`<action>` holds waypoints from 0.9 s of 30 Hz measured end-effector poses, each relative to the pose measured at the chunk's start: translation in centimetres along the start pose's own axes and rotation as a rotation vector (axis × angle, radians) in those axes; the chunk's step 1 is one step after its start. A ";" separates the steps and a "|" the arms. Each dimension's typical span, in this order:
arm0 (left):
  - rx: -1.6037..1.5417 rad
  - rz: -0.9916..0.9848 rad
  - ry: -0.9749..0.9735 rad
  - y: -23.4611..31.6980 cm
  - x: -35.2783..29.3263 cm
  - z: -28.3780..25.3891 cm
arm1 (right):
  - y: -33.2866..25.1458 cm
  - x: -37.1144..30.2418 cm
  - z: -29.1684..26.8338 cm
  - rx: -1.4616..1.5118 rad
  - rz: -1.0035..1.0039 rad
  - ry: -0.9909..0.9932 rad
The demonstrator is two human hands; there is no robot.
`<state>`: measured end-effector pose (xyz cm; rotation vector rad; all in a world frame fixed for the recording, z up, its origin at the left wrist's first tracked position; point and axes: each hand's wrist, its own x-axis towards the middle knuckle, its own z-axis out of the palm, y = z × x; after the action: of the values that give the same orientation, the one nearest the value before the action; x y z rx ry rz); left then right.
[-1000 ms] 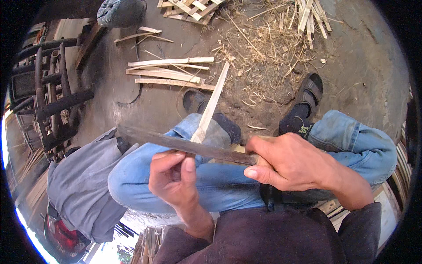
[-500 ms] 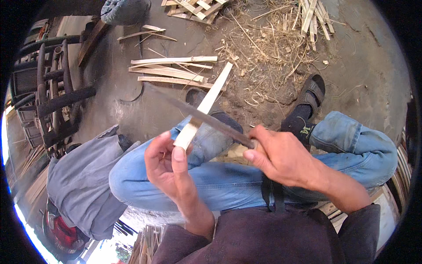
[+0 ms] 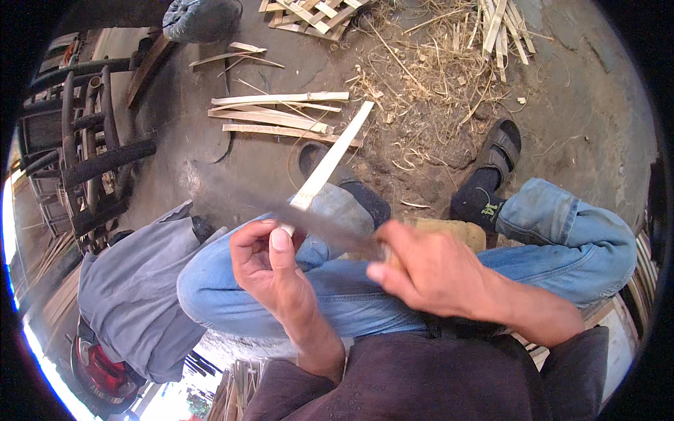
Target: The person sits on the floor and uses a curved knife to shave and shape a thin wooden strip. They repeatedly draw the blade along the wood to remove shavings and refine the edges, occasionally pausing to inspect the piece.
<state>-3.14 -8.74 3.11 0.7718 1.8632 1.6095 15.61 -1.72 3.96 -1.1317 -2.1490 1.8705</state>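
Note:
My left hand [image 3: 272,259] pinches the near end of a pale bamboo strip [image 3: 335,156], which slants up and away to the right. In my right hand [image 3: 435,270] is the handle of a long knife [image 3: 319,226]. Motion blurs the blade, which reaches leftward across the strip just beyond my left fingertips. Whether its edge touches the strip I cannot tell. Beneath my right hand, a yellowish block [image 3: 449,230] lies between my legs, partly hidden.
Several cut strips [image 3: 277,121] lie on the floor ahead, with curly shavings [image 3: 421,91] beyond my feet. A woven lattice piece [image 3: 316,15] and a strip bundle [image 3: 500,31] are farther off. Dark framed furniture [image 3: 88,140] and a grey cloth [image 3: 140,288] are at left.
My right hand has moved left and nearer to me, bringing the blade down the strip toward my left fingers. My left hand stays nearly in place.

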 end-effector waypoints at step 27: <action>0.082 0.059 0.040 -0.6 0.6 0.6 | 1.4 0.3 0.0 0.047 -0.002 0.014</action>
<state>-3.18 -7.95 2.39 0.8427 1.9618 1.6037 16.06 -1.57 2.66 -1.1298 -2.0869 1.8964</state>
